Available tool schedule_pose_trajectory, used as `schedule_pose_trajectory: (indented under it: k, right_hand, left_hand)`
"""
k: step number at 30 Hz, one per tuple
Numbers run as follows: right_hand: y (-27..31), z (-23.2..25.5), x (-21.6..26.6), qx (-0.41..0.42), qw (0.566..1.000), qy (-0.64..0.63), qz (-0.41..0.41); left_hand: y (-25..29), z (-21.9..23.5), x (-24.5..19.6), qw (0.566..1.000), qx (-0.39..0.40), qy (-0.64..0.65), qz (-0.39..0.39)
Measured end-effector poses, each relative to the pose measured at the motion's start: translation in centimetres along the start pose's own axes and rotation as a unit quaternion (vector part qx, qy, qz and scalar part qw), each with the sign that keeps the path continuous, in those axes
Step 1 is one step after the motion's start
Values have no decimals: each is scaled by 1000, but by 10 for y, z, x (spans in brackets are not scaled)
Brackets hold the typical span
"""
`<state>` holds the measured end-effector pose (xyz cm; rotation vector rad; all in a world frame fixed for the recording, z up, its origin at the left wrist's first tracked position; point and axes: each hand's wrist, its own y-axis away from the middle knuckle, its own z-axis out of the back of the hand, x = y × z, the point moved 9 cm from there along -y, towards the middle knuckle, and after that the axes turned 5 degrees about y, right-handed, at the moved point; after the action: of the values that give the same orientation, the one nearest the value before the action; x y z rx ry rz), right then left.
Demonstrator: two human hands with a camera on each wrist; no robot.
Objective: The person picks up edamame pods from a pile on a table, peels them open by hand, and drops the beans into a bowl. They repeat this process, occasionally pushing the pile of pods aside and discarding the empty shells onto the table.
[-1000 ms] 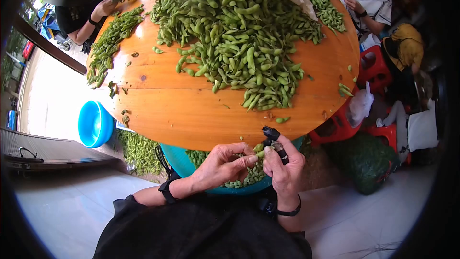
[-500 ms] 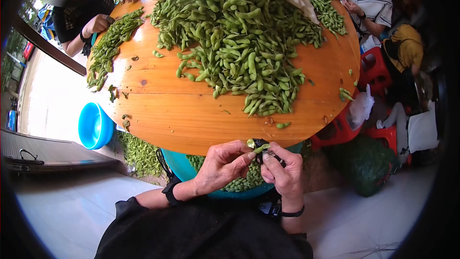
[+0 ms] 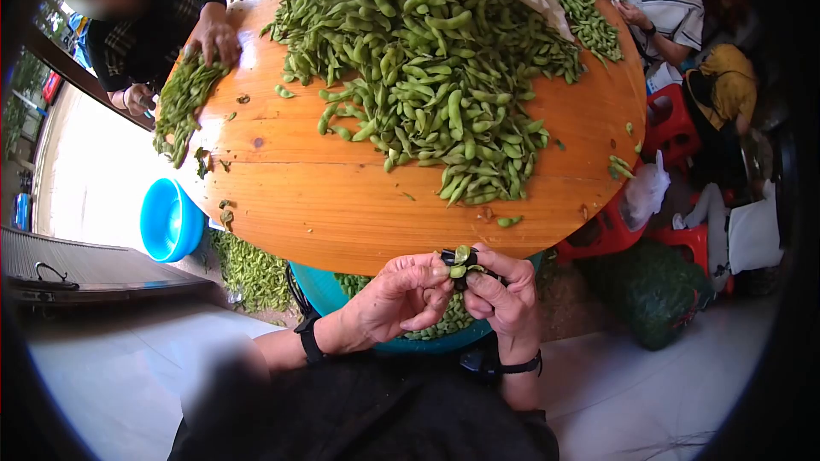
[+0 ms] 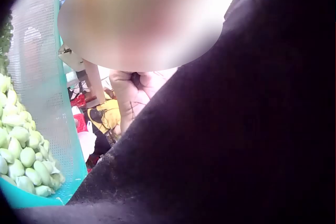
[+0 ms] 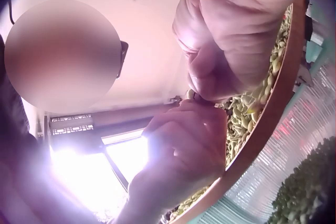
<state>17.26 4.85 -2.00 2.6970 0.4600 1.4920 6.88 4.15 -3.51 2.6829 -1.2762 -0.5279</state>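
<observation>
Just off the table's near edge, both hands meet at a split edamame pod (image 3: 461, 261). My left hand (image 3: 401, 294) pinches its left side between thumb and forefinger. The thumb and fingers of my right hand (image 3: 506, 294) are bent at its other side, with black coverings (image 3: 453, 283) on some fingers. In the right wrist view the right hand (image 5: 231, 35) and left hand (image 5: 178, 145) come together, hiding most of the pod. Beneath them a teal basket (image 3: 316, 290) holds shelled beans (image 3: 448, 324); these beans (image 4: 26, 155) also fill the left of the left wrist view.
A large heap of edamame pods (image 3: 427, 77) covers the middle of the round wooden table (image 3: 342, 196). A blue basin (image 3: 171, 220) stands left over pods on the floor (image 3: 252, 273). Red stools (image 3: 598, 230) are at right. Two people sit across the table.
The pod between the hands has gone from closed to split, its halves spread apart. The person at far left has reached a hand onto the pods in front.
</observation>
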Motion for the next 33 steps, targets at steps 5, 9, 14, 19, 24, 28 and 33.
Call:
schedule_pose_trajectory:
  k: [5,9,14,19,24,28,33]
  right_hand:
    - [4,0,9,-56,975,213,7]
    - [8,-13,24,-66,939,334,53]
    - [12,-15,29,-93,890,435,98]
    - [17,-32,40,-148,795,552,203]
    - [20,-33,40,-158,775,566,232]
    - [21,-35,42,-167,773,557,253]
    - [23,-36,42,-155,749,576,290]
  left_hand:
    - [5,1,-15,978,-84,-185,-53]
    - [12,-16,-48,808,-131,-528,-227]
    - [9,-30,-50,737,-104,-632,-216]
    - [-1,-4,-36,893,-113,-427,-81]
    - [-5,0,-27,962,-77,-260,-35]
    - [-8,-3,-23,971,-48,-223,-66]
    - [-8,-1,-22,971,-26,-217,-93]
